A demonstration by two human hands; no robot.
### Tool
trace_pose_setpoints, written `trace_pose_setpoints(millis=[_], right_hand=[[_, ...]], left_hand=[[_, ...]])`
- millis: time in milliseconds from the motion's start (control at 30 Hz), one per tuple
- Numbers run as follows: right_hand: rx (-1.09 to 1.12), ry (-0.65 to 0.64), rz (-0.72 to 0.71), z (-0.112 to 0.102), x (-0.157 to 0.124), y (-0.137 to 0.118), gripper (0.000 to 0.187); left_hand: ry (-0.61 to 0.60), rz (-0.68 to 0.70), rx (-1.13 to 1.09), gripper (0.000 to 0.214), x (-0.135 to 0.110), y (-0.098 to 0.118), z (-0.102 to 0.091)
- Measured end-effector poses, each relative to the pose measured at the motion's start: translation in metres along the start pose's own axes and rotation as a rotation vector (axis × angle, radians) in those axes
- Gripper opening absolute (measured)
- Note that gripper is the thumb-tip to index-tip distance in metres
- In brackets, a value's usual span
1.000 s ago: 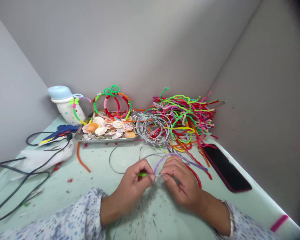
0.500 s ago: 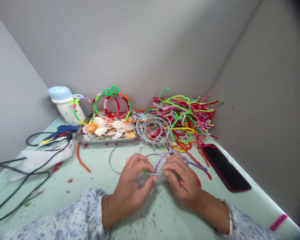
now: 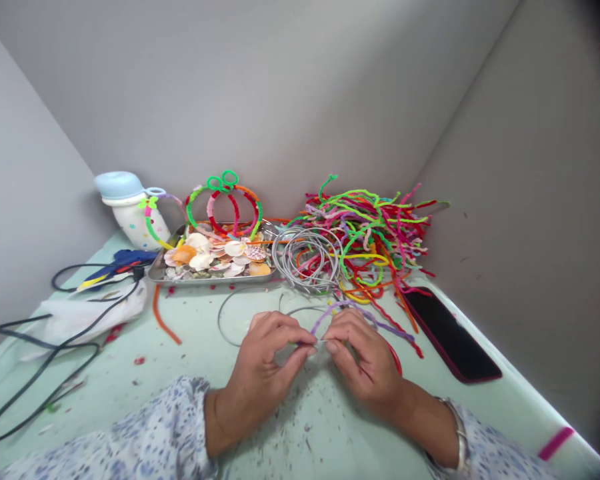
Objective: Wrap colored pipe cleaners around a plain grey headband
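Head view. Pinched between left hand (image 3: pixel 267 363) and right hand (image 3: pixel 363 360), each grip closed on it: wire (image 3: pixel 320 342), long axis left-right. Arching up and rightward from right grip: purple stem (image 3: pixel 380 322), nearer that hand.

Between the fingertips of the left hand (image 3: pixel 265 373) and the right hand (image 3: pixel 365 363) only a short bit of wire (image 3: pixel 321 343) shows. Both hands pinch it, and what lies inside the pinch is too small to tell. The purple stem (image 3: pixel 380 323) goes under the right fingers (image 3: pixel 336 347), so its near end is hidden. Behind the right knuckles a red stem (image 3: pixel 397 360) is mostly covered. Below the fingers, the sleeves (image 3: pixel 145 440) are cut off by the bottom edge.
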State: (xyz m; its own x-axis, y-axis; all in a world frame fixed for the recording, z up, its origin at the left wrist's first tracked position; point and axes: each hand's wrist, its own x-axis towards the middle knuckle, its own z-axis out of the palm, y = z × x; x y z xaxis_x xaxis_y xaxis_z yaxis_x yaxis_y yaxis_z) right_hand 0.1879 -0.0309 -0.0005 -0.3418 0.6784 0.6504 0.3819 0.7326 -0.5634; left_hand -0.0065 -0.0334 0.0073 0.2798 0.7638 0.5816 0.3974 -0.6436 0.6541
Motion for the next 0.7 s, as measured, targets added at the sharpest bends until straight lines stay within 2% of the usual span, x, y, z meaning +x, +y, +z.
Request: trace_pose_setpoints(millis=[367,700], right_hand=[[0.001,0.019,-0.022,-0.0001,0.0002,0.0011,0.012],[-0.026,0.016,-0.047,-0.0005,0.0011,0.0001,0.012]], left_hand=[[0.014,-0.035,-0.001,0.007,0.0002,0.0017,0.0007],[-0.036,-0.092,-0.097,0.004,0.0024,-0.0001,0.0017]])
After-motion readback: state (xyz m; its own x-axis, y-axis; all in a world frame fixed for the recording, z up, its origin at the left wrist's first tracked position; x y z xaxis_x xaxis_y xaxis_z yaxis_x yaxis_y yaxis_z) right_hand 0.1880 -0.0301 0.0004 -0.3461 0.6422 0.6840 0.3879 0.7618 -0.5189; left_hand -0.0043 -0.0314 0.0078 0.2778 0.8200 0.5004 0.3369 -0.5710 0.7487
